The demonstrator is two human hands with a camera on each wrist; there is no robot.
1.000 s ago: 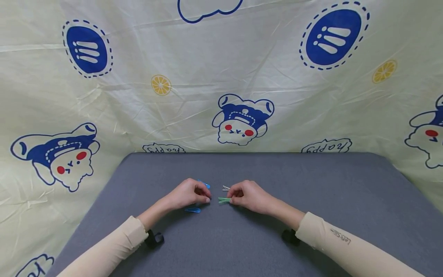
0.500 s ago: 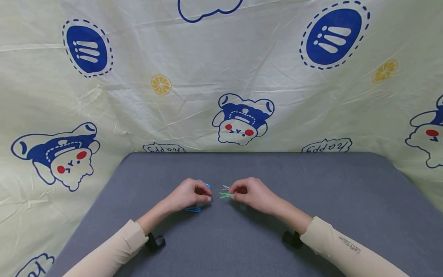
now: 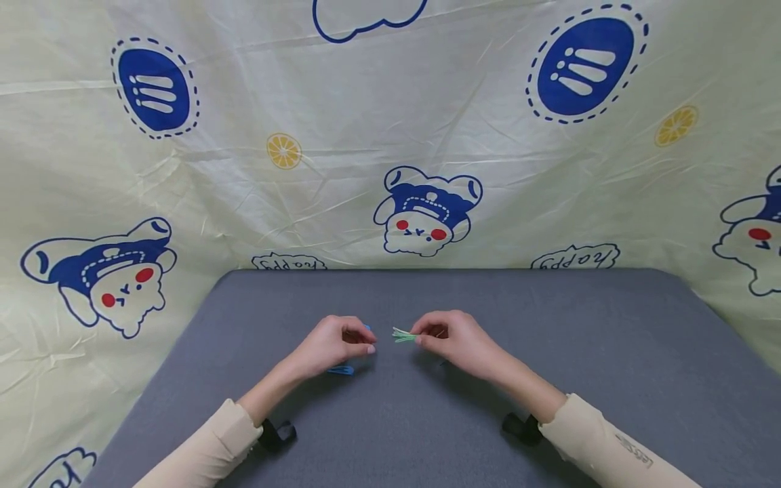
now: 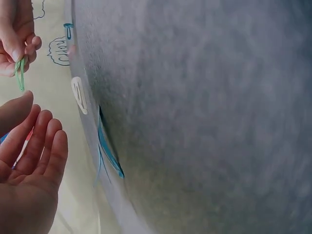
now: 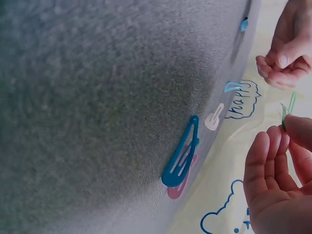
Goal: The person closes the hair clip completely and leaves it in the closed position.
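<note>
My right hand (image 3: 454,339) pinches a green snap hair clip (image 3: 401,335) between thumb and fingers, raised above the table. Its two parts are spread into a V, pointing toward the left hand. My left hand (image 3: 335,346) hovers opposite, a short gap away. In the left wrist view its thumb (image 4: 17,113) and fingers (image 4: 48,146) are relaxed and apart, with nothing between them. One blue hair clip (image 3: 340,370) lies just below the left hand, another blue clip (image 3: 368,328) mostly hidden behind it. A white hair clip (image 4: 79,95) lies between the hands.
Under the right hand, a dark blue hair clip (image 5: 180,158) and a pink hair clip (image 5: 176,191) overlap in the right wrist view. All the loose clips lie on the grey table (image 3: 390,434). Behind it hangs a patterned cloth (image 3: 342,203).
My right hand has risen and moved slightly right and away with the green hair clip, now overlapping the white clip in the head view. The left hand has hardly moved.
</note>
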